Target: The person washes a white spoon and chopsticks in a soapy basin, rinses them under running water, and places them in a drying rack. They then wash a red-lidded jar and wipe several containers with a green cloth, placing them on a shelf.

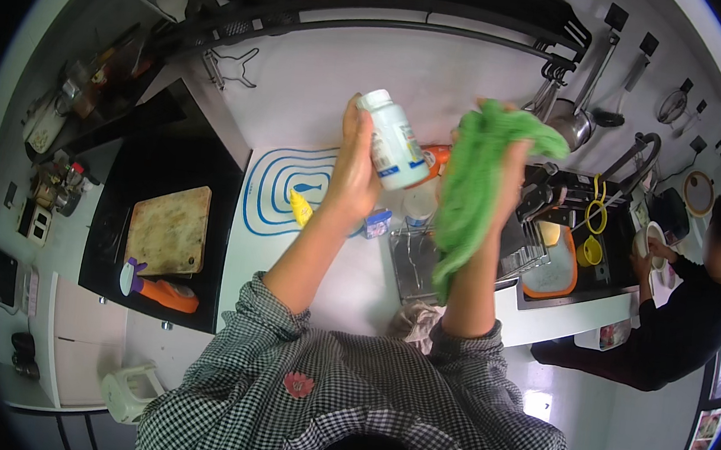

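My left hand (pixel 356 172) grips a white plastic bottle (pixel 396 144) with a white cap and a printed label, tilted in the air over the counter. To its right, my right hand (pixel 511 184) holds a bunched green cloth (pixel 476 177) that hangs down over the wrist; some of its fingers are hidden by the cloth. Below them on the white counter are a small blue container (pixel 377 224) and a yellow squeeze bottle (pixel 300 207) on a blue-striped mat (pixel 264 206). An orange item (pixel 435 159) shows partly behind the white bottle.
A cutting board (pixel 168 229) and an orange spray bottle (pixel 165 293) lie on the black stovetop at left. A wire rack (pixel 410 262) stands beside my right arm. Farther right are a sink basin (pixel 551 269) and another person (pixel 684 308) holding a white bowl. Utensils hang above.
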Demonstrator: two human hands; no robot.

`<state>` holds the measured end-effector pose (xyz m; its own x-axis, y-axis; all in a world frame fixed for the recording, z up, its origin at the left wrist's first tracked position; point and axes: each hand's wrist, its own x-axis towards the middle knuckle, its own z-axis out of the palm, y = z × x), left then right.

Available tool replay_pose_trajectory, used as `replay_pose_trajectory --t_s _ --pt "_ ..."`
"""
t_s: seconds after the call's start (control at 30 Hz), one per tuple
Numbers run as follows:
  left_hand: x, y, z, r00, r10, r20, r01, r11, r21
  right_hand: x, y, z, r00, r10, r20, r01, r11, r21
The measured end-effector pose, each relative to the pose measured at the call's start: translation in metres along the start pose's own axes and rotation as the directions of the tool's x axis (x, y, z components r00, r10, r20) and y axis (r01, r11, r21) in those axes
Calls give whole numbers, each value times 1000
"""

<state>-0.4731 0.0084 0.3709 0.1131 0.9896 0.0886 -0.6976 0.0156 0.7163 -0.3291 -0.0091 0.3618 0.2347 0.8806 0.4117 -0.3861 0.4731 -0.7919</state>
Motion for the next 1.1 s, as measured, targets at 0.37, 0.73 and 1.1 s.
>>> replay_pose_trajectory --t_s 0.37,0.73,1.1 --pt "-25 -4 21 932 37 361 -219 851 477 11 -7 18 991 -114 -74 82 934 -347" --pt "141 18 155 728 526 440 -638 754 155 -115 -7 -72 768 640 -22 -551 678 486" --pt "326 -80 263 844 194 500 -408 838 363 -193 -26 -140 518 847 121 -809 439 391"
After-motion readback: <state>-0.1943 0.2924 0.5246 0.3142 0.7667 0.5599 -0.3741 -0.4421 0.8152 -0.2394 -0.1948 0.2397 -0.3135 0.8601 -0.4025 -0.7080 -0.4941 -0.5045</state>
